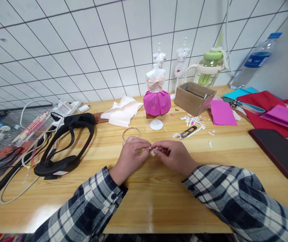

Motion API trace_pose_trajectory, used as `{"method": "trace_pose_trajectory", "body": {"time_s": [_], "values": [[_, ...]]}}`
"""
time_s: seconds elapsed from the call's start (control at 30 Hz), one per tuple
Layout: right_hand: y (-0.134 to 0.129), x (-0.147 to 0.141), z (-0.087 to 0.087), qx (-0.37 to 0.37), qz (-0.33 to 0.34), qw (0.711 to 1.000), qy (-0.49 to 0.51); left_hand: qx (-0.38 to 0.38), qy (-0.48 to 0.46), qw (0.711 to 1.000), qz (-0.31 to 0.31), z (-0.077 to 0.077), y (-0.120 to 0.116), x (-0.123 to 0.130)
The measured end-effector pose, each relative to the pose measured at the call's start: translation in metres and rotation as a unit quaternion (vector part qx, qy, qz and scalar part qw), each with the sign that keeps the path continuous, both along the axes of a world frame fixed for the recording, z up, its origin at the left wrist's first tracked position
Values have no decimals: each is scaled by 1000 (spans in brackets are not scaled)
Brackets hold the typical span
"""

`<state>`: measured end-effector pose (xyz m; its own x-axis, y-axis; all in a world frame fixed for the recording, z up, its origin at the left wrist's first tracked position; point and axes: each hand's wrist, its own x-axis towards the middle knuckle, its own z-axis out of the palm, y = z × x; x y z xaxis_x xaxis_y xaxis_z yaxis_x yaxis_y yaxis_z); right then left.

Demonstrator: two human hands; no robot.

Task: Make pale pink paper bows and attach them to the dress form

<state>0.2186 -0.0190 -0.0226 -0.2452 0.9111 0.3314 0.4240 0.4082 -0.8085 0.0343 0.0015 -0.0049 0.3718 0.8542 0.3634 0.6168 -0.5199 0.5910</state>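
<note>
My left hand and my right hand meet fingertip to fingertip above the middle of the table. Between them they pinch a small pale pleated piece of paper, mostly hidden by the fingers. Just beyond my hands stands a small white dress form on a round base, with a pink pleated bow top and a magenta paper skirt. A thin ring lies behind my left hand. Past my right hand are thread snips and a scatter of white paper scraps.
Behind stand more dress forms, a cardboard box, a green-lidded jug and a water bottle. Crumpled pale paper and a black headset strap lie left. To the right are magenta paper and a phone.
</note>
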Motion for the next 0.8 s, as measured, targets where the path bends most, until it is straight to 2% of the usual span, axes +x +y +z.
{"method": "trace_pose_trajectory", "body": {"time_s": [0.33, 0.53, 0.6, 0.7, 0.8], "values": [[-2, -1, 3, 4, -21, 999, -31, 4, 24, 1000, -11, 4, -5, 5], [1, -3, 2, -94, -11, 994, 56, 1, 15, 1000, -22, 4, -5, 5], [3, -3, 3, -158, -14, 979, 129, -1, 5, 1000, -28, 5, -5, 4], [7, -2, 5, -264, -16, 930, 256, -1, -17, 999, -37, 6, -4, 4], [10, -1, 7, -309, -28, 895, 320, -1, -23, 998, -51, 6, -4, 4]]}}
